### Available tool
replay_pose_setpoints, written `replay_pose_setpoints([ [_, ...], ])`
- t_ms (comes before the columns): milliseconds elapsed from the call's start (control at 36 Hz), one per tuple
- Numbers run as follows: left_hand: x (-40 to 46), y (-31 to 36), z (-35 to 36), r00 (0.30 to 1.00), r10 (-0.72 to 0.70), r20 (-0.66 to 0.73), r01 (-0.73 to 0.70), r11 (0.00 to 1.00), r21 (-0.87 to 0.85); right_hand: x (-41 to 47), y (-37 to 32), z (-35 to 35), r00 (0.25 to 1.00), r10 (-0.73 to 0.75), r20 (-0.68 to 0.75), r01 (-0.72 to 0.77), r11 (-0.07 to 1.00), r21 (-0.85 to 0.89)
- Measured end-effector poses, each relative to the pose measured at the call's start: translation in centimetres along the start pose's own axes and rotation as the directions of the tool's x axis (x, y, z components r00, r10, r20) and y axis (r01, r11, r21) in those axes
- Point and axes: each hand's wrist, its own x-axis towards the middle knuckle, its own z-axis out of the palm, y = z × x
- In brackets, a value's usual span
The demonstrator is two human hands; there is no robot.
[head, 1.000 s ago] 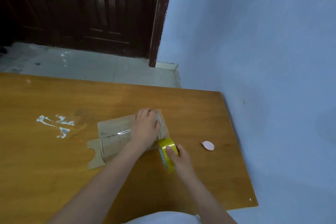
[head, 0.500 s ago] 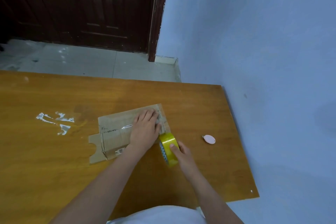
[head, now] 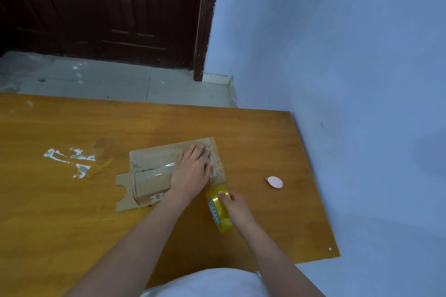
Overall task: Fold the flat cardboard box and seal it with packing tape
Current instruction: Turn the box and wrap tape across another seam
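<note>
A brown cardboard box lies on the wooden table, with a loose flap sticking out at its left end. A shiny strip of clear tape runs along its top. My left hand presses flat on the box's right half, fingers spread. Just off the box's near right corner, my right hand grips a yellow roll of packing tape, which stands on edge.
A small pink oval object lies on the table to the right of the box. White scraps of residue mark the tabletop at left. A blue wall borders the table's right edge; a dark door stands beyond the far edge.
My right hand has drawn the tape roll a little nearer to me, away from the box's corner. My left hand stays pressed on the box.
</note>
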Motion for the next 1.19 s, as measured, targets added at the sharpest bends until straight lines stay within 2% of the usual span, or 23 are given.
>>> replay_pose_setpoints([
  [194, 0.1, 0.1, -0.1, 1.000, -0.006, 0.009, 0.006, 1.000, 0.000, 1.6, -0.1, 0.5, 0.998, 0.047, -0.051, -0.060, 0.952, -0.300],
  [250, 0.2, 0.2, -0.1, 1.000, -0.010, 0.028, 0.010, 1.000, 0.006, 1.5, 0.3, 0.7, 0.994, 0.078, -0.073, -0.097, 0.948, -0.304],
  [333, 0.4, 0.1, 0.0, 0.999, -0.027, 0.042, 0.027, 1.000, 0.009, 1.4, 0.6, 0.9, 0.996, 0.054, -0.078, -0.076, 0.944, -0.322],
  [444, 0.5, -0.2, -0.2, 1.000, -0.007, 0.019, 0.007, 1.000, -0.005, 0.5, 0.9, 0.7, 0.999, 0.028, -0.024, -0.032, 0.979, -0.202],
  [639, 0.2, 0.2, -0.2, 0.989, 0.078, -0.127, -0.072, 0.996, 0.055, -0.9, 2.5, -0.5, 0.994, -0.010, 0.108, 0.008, 1.000, 0.022],
  [833, -0.3, 0.5, 0.2, 0.961, 0.157, -0.226, -0.127, 0.982, 0.142, -2.0, 3.2, -1.4, 0.987, -0.017, 0.158, 0.009, 0.999, 0.048],
  [1056, -1.1, 2.0, -0.7, 0.995, 0.097, -0.011, -0.093, 0.973, 0.209, -1.7, 2.6, -1.5, 0.985, 0.010, 0.170, -0.019, 0.998, 0.053],
  [1194, -2.5, 2.2, -0.1, 0.991, 0.078, 0.106, -0.103, 0.962, 0.253, -1.3, 2.4, -1.1, 0.992, 0.023, 0.122, -0.029, 0.999, 0.043],
])
